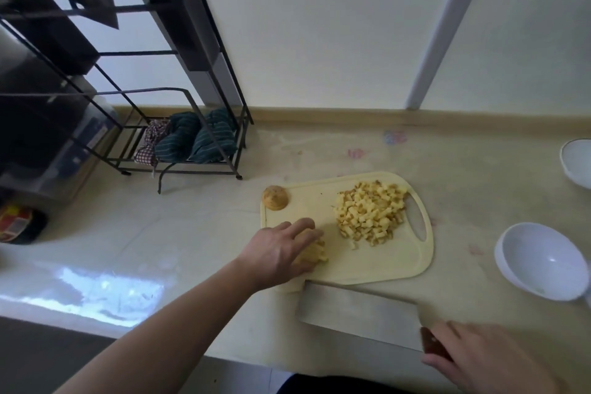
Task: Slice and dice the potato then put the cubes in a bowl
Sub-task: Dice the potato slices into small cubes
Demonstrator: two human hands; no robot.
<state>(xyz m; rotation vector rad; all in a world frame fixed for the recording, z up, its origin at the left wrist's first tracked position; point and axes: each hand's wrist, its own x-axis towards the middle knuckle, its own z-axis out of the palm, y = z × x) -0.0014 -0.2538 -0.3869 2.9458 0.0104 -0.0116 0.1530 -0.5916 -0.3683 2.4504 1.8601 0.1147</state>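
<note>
Nearest, the right hand (pixel 479 358) grips the dark handle of a cleaver (pixel 358 310), its broad blade lying flat at the near edge of the cutting board (pixel 383 262). The left hand (pixel 281 249) rests on the near left of the board, fingers curled over a cut piece of potato (pixel 315 253). Farther right lies a heap of potato cubes (pixel 371 213); a potato end (pixel 275 197) sits at the far left corner. A white bowl (pixel 540 261) stands right of the board, a second bowl (pixel 577 166) farther off, and a black rack (pixel 179 150) holding cloths far left
</note>
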